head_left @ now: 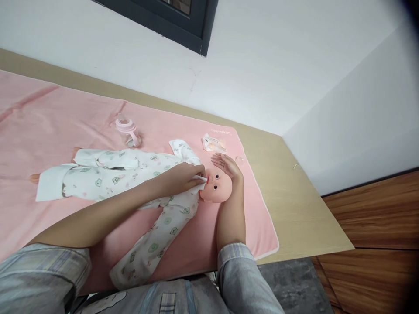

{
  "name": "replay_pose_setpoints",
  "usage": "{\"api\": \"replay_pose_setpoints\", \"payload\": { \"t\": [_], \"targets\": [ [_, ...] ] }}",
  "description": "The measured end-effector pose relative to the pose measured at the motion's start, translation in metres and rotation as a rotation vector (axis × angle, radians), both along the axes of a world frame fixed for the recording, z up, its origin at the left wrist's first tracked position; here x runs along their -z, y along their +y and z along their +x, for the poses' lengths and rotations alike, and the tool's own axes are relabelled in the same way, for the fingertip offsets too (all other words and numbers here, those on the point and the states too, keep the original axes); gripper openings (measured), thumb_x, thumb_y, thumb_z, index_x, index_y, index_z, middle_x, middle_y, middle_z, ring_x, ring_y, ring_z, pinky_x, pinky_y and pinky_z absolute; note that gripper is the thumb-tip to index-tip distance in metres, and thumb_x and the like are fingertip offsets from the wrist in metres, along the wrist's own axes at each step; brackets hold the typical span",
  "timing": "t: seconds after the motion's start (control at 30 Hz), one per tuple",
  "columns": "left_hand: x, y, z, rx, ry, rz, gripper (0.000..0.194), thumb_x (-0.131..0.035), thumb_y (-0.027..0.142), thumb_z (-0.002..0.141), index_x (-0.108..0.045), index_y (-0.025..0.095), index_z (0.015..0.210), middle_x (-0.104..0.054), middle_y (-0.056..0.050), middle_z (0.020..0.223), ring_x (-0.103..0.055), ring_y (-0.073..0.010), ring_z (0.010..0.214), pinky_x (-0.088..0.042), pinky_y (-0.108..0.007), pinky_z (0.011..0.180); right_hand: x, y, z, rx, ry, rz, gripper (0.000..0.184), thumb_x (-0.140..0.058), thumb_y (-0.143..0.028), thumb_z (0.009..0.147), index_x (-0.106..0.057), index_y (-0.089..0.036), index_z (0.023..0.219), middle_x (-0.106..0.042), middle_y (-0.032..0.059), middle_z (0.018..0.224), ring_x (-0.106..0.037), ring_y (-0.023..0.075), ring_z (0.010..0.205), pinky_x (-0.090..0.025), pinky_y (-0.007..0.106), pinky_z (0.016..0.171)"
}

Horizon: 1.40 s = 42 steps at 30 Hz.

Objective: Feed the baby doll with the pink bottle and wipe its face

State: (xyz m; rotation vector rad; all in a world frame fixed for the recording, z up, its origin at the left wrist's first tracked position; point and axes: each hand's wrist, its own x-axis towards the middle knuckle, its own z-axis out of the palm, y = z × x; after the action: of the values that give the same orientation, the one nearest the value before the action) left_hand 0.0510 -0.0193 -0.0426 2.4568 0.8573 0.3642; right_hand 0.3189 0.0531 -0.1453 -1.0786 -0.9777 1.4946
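A baby doll (224, 192) lies on its back in white printed pajamas (144, 168), head to the right. My left hand (185, 176) is over its upper chest, fingers closed on a small white wipe (200, 178) whose edge touches the doll's mouth. Part of the wipe is hidden in the fingers. Around the far side and top of the doll's head curves my right hand (227, 165), fingers stretched out and holding nothing; the forearm passes along the crown.
A pink blanket (65, 111) covers much of the wooden table (281, 183). On it are a baby bottle (129, 131) with a pink collar and handle, a crumpled clear packet (213, 142), and a small transparent item (239, 159). A white wall (157, 74) borders the table's far side.
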Motion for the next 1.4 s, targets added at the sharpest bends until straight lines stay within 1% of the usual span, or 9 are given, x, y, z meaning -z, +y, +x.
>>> {"api": "replay_pose_setpoints", "payload": {
  "t": [0.1,0.23,0.37,0.43,0.57,0.73,0.93,1.17,1.4],
  "targets": [
    [0.000,-0.001,0.001,0.006,-0.013,0.032,0.016,-0.047,0.030,0.093,-0.054,0.019,0.084,-0.061,-0.003,0.078,-0.057,-0.0224,0.079,-0.036,-0.029,0.067,0.003,0.002,0.001,0.015,0.003,0.002,0.019,-0.064,-0.034,0.087,-0.067,-0.019,0.098,-0.073,0.0076,0.108,-0.069,0.0185,0.107,-0.048,0.040,0.109],
    [-0.010,-0.005,-0.001,0.027,-0.040,-0.025,0.025,-0.039,0.031,0.097,-0.049,0.019,0.078,-0.059,-0.002,0.076,-0.055,-0.0201,0.073,-0.036,-0.029,0.065,0.006,0.004,0.002,0.034,0.012,-0.010,0.018,-0.065,-0.033,0.087,-0.067,-0.019,0.096,-0.074,0.0075,0.106,-0.069,0.0186,0.107,-0.049,0.040,0.109],
    [-0.022,-0.009,-0.006,0.005,0.039,-0.078,0.029,-0.032,0.031,0.099,-0.040,0.019,0.073,-0.053,-0.001,0.069,-0.049,-0.0181,0.062,-0.033,-0.029,0.059,0.008,0.005,0.003,0.033,0.031,0.006,0.017,-0.065,-0.032,0.087,-0.068,-0.018,0.097,-0.074,0.0078,0.106,-0.069,0.0194,0.106,-0.049,0.041,0.109],
    [-0.024,-0.011,-0.007,-0.004,0.081,-0.107,0.027,-0.033,0.031,0.099,-0.042,0.019,0.077,-0.054,-0.002,0.072,-0.050,-0.0187,0.064,-0.034,-0.030,0.059,0.010,0.006,0.004,0.029,0.039,0.011,0.017,-0.065,-0.032,0.087,-0.067,-0.018,0.097,-0.074,0.0078,0.105,-0.069,0.0195,0.106,-0.049,0.041,0.110],
    [-0.018,-0.015,-0.006,-0.067,0.095,-0.148,0.015,-0.035,0.027,0.098,-0.047,0.019,0.095,-0.060,-0.004,0.088,-0.056,-0.0217,0.078,-0.040,-0.031,0.067,0.012,0.008,0.004,0.031,0.037,0.014,0.016,-0.065,-0.031,0.087,-0.067,-0.018,0.096,-0.073,0.0079,0.105,-0.069,0.0196,0.105,-0.049,0.042,0.110],
    [-0.005,-0.015,-0.002,-0.060,0.093,-0.023,0.014,-0.037,0.026,0.097,-0.049,0.019,0.092,-0.062,-0.006,0.091,-0.054,-0.0264,0.091,-0.041,-0.034,0.075,0.008,0.007,0.002,0.048,0.013,-0.002,0.015,-0.068,-0.029,0.085,-0.066,-0.017,0.094,-0.073,0.0081,0.104,-0.070,0.0196,0.102,-0.049,0.042,0.109],
    [0.005,-0.007,0.006,-0.004,-0.007,0.145,0.015,-0.045,0.023,0.093,-0.055,0.019,0.082,-0.063,0.001,0.072,-0.054,-0.0186,0.070,-0.036,-0.038,0.090,0.006,0.006,0.001,0.058,0.006,0.003,0.015,-0.070,-0.030,0.084,-0.066,-0.019,0.092,-0.074,0.0067,0.102,-0.070,0.0185,0.100,-0.050,0.040,0.109],
    [0.008,-0.007,0.009,-0.013,0.004,0.163,0.012,-0.051,0.021,0.090,-0.061,0.019,0.084,-0.069,0.002,0.080,-0.059,-0.0171,0.074,-0.034,-0.038,0.091,0.005,0.006,0.000,0.065,-0.005,-0.006,0.017,-0.071,-0.031,0.083,-0.066,-0.019,0.094,-0.073,0.0063,0.102,-0.070,0.0186,0.101,-0.050,0.040,0.109],
    [0.010,-0.006,0.010,-0.027,-0.010,0.152,0.009,-0.053,0.020,0.088,-0.060,0.019,0.083,-0.071,0.002,0.083,-0.062,-0.0175,0.076,-0.034,-0.038,0.092,0.009,0.009,0.002,0.059,0.014,-0.002,0.017,-0.071,-0.030,0.083,-0.066,-0.019,0.094,-0.073,0.0066,0.103,-0.069,0.0189,0.103,-0.050,0.041,0.109]
  ]
}}
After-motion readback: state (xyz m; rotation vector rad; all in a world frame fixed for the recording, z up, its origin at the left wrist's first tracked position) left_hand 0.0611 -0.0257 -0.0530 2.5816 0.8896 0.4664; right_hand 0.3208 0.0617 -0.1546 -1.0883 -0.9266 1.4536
